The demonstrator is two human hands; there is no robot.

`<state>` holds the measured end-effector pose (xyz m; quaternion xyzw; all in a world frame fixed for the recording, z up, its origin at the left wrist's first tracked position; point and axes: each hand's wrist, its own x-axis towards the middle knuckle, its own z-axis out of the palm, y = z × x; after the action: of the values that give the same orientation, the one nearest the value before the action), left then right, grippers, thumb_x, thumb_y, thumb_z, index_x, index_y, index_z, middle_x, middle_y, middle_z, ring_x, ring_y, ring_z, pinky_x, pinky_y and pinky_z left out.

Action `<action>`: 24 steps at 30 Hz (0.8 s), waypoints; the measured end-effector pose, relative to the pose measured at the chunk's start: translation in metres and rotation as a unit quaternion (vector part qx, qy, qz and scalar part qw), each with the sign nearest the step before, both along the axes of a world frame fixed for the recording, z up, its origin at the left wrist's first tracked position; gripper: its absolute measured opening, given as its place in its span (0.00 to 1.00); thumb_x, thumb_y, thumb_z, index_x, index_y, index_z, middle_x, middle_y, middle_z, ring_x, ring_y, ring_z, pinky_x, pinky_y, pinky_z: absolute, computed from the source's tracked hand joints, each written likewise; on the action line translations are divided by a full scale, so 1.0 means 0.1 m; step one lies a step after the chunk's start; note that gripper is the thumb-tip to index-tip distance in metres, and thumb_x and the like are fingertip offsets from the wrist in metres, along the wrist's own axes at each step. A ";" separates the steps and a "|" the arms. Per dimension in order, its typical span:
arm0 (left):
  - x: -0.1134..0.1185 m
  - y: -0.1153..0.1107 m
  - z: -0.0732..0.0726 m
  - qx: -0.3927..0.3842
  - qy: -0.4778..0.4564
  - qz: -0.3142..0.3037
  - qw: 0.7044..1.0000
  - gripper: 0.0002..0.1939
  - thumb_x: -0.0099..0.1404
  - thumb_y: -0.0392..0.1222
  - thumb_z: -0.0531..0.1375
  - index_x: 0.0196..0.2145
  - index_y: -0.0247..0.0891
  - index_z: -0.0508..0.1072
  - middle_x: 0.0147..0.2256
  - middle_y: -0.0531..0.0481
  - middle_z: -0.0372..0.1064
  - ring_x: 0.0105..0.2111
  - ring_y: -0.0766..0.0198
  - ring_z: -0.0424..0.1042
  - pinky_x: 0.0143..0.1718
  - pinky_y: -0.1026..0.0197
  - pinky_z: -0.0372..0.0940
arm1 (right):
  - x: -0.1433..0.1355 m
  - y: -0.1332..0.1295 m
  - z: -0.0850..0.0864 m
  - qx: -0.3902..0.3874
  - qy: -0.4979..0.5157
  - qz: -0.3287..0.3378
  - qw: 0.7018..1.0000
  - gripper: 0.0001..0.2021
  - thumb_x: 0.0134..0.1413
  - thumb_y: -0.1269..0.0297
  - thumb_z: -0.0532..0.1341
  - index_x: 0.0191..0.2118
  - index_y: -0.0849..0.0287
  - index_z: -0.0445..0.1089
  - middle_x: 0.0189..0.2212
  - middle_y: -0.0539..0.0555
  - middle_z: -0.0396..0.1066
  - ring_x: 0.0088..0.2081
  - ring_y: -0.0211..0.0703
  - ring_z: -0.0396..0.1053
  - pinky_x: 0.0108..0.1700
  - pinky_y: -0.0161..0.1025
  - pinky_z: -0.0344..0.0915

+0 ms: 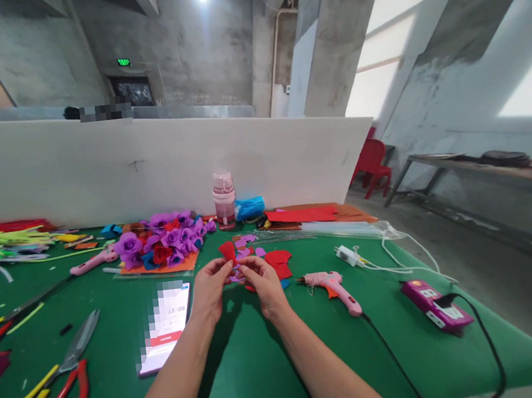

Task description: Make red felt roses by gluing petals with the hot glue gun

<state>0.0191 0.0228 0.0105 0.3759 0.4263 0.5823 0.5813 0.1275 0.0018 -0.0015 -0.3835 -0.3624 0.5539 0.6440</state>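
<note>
A red petal-shaped piece (pixel 228 252) stands up from the fingertips of my left hand (pixel 209 287), which is closed in a pinch on its lower end. My right hand (pixel 263 281) is also pinched closed, its fingertips close beside the left ones. What lies between the right fingers is too small to make out. Just beyond and under my hands are loose purple petals (pixel 244 252) and a stack of red cut pieces (pixel 279 263), with a bit of blue below. A pink hot glue gun (pixel 329 285) lies to the right of my right hand.
Purple, red and blue flowers (pixel 170 237) are heaped at back left. A phone (pixel 168 326), shears (pixel 75 352) and a second pink glue gun (pixel 92 262) lie leftward. A pink bottle (pixel 224 200) stands by the white partition (pixel 171 158). Rightward are a charger (pixel 348 255) and purple power strip (pixel 436 306).
</note>
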 end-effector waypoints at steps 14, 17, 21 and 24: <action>0.10 -0.08 0.09 -0.003 0.028 -0.038 0.999 0.21 0.36 0.47 0.70 0.26 0.33 0.68 0.22 0.53 0.69 0.20 0.69 0.66 0.23 0.66 0.59 | 0.53 -0.30 0.38 0.062 -0.156 -0.120 0.979 0.09 0.48 0.59 0.58 0.33 0.57 0.70 0.26 0.50 0.70 0.28 0.37 0.67 0.28 0.32 0.63; 0.11 -0.12 0.10 -0.005 0.024 -0.077 0.997 0.20 0.37 0.45 0.69 0.26 0.33 0.69 0.21 0.52 0.69 0.19 0.70 0.65 0.23 0.66 0.60 | 1.01 -0.58 0.39 0.043 -0.337 -0.169 0.925 0.10 0.50 0.58 0.56 0.35 0.57 0.69 0.31 0.52 0.71 0.30 0.40 0.68 0.31 0.35 0.63; 0.13 -0.16 0.09 -0.008 0.029 -0.106 0.994 0.18 0.38 0.44 0.69 0.25 0.33 0.69 0.20 0.54 0.67 0.18 0.72 0.64 0.22 0.67 0.59 | 1.74 -0.81 0.22 -0.046 -0.573 -0.226 0.787 0.13 0.50 0.55 0.54 0.31 0.58 0.69 0.28 0.54 0.71 0.31 0.43 0.67 0.34 0.37 0.60; 0.16 -0.19 0.09 -0.014 0.034 -0.121 0.992 0.17 0.39 0.44 0.68 0.25 0.33 0.68 0.21 0.54 0.68 0.18 0.72 0.64 0.21 0.67 0.58 | 2.03 -0.86 0.07 -0.147 -0.632 -0.138 0.748 0.18 0.51 0.49 0.52 0.28 0.58 0.68 0.24 0.53 0.71 0.28 0.43 0.67 0.30 0.36 0.58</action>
<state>0.0350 0.0042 0.0193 0.4361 0.4056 0.4884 0.6377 0.3305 -0.0838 0.0056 -0.7817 -0.5441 0.1359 0.2727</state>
